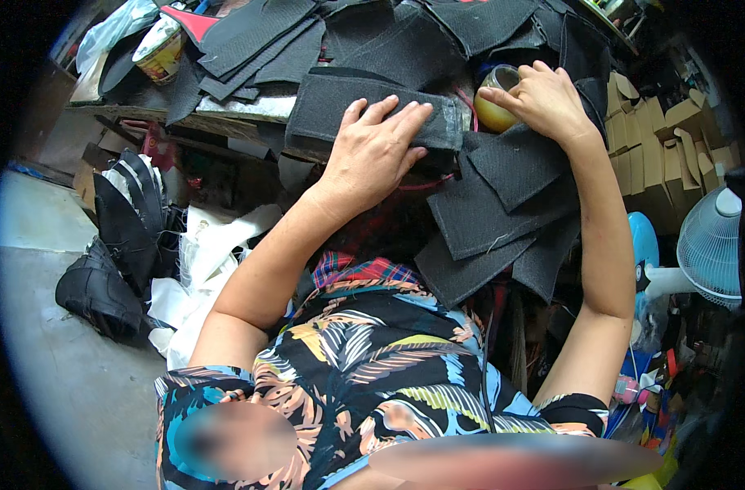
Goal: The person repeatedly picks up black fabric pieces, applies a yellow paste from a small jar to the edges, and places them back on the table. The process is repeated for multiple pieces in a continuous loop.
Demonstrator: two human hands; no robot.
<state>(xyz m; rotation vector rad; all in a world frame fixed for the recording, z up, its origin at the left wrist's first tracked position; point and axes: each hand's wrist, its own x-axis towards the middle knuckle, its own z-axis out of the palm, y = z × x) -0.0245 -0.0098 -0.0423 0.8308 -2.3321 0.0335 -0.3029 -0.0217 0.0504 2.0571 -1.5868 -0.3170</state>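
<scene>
My left hand (376,151) lies with fingers spread on a dark grey rectangular fabric piece (323,106) at the table's front edge, pressing it flat. The right end of that piece looks worn and shiny. To the right, my right hand (548,102) is bent over the mouth of a glass jar (495,114) holding something yellowish. Its fingers are curled together, and whatever they grip is hidden behind them. Below the jar, several similar dark fabric pieces (495,220) hang in an overlapping fan beside my right forearm.
More dark fabric pieces (397,49) are heaped across the table. A printed tub (158,53) stands at the far left. Black pieces (103,286) and white cloth (205,253) lie lower left. Cardboard boxes (658,155) and a fan (711,245) are at the right.
</scene>
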